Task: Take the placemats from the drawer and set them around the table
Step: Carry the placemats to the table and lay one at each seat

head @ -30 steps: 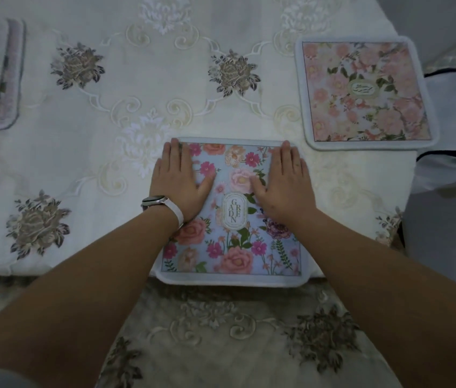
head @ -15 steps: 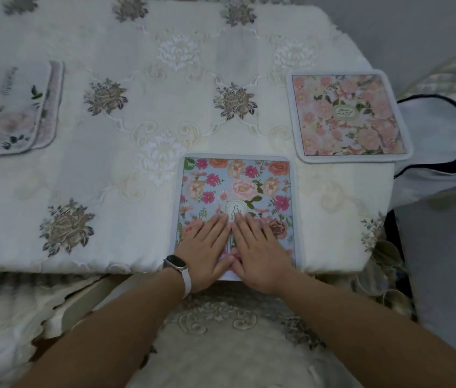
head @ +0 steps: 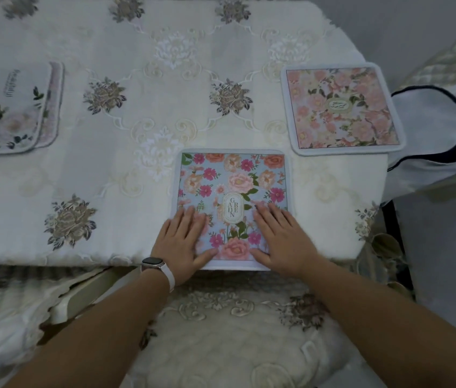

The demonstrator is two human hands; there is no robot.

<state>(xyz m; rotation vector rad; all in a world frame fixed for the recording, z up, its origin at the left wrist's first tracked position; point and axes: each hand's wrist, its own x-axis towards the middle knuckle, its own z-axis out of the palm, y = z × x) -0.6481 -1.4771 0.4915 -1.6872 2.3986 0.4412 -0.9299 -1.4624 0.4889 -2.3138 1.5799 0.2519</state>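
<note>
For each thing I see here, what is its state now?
Blue placemat: flat, near edge at the table edge.
Pink placemat: flat, at the right corner.
Left stack: two placemats, still stacked.
Left hand: open, palm on the blue placemat.
Right hand: open, palm on it too.

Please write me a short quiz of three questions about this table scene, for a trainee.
1. True or false: both hands lie flat on the blue floral placemat.
2. Which wrist wears the watch?
3. Where do the stacked placemats lie: A) left edge of the table, B) on the chair?

Key:
1. True: left hand and right hand press its near end.
2. Left.
3. A. The pink placemat sits at the right corner.
</note>
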